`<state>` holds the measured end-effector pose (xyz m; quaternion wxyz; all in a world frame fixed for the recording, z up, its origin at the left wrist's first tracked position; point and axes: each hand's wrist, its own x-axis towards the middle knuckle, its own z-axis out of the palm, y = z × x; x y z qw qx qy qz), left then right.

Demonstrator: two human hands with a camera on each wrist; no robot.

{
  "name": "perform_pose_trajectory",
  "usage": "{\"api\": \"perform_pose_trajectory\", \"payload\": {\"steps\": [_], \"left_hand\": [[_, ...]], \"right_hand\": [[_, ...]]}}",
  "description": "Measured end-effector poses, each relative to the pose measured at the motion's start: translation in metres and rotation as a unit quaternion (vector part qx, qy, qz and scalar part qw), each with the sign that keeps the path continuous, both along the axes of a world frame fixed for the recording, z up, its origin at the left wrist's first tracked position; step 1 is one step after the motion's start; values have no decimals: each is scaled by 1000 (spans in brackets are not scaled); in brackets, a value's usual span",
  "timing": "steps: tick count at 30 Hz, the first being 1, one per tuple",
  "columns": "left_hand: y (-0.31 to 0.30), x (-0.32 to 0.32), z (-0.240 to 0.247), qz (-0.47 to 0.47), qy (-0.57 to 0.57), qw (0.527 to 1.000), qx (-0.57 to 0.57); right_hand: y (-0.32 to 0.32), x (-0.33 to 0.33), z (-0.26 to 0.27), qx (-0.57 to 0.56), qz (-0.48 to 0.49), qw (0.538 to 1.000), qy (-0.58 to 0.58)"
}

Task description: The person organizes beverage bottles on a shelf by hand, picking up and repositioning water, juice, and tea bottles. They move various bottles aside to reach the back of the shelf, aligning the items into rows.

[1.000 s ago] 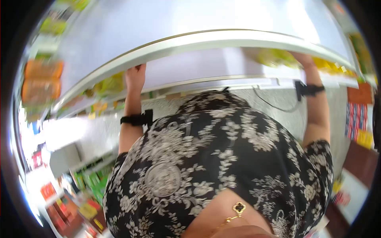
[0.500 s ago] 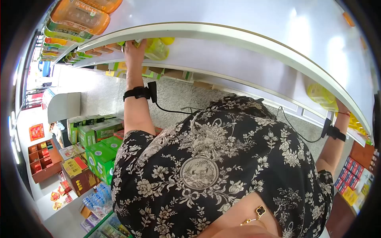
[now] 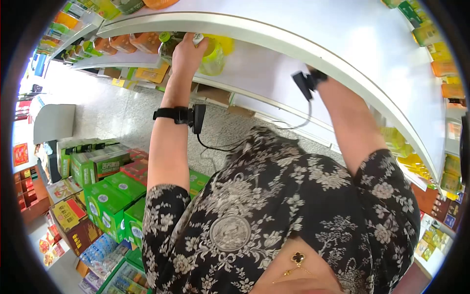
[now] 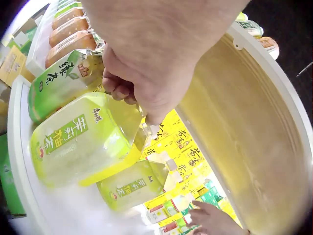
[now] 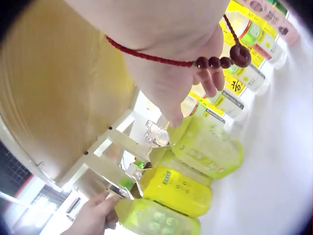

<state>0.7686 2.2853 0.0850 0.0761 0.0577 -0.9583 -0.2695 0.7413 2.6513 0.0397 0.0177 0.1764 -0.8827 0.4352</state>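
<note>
My left hand (image 3: 188, 54) is under the upper shelf edge, its fingers curled at the neck of a pale yellow-green tea bottle (image 4: 80, 139). In the right wrist view, the left hand (image 5: 98, 210) pinches the top of that bottle (image 5: 161, 218). Beside it stand a green tea bottle (image 4: 63, 83) and another yellow-green bottle (image 4: 134, 186). Hidden by the shelf in the head view, my right hand (image 5: 181, 88) shows in its wrist view with loose fingers and a red bead bracelet. Its thumb is close to the top of a yellow-green bottle (image 5: 208, 147).
The white shelf edge (image 3: 274, 29) passes over both forearms. Orange bottles (image 3: 146, 43) line the left of the lower shelf. Yellow-wrapped drinks (image 5: 234, 85) stand beyond the right hand. Green cartons (image 3: 105, 206) are stacked on the floor behind at left.
The view has shifted along the shelf. My right arm has swung from the yellow-green bottles at the right toward the middle, its hand now under the shelf. The left hand stays at the left-side bottles.
</note>
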Motion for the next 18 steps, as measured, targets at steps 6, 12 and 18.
{"api": "perform_pose_trajectory", "payload": {"steps": [6, 12, 18], "left_hand": [[42, 0, 13, 0, 2, 1000, 2], [47, 0, 7, -5, 12, 1000, 8], [32, 6, -7, -33, 18, 999, -33]], "right_hand": [[-56, -57, 35, 80, -6, 996, 50], [-99, -94, 59, 141, -32, 987, 74], [-9, 9, 64, 203, -65, 975, 71]]}}
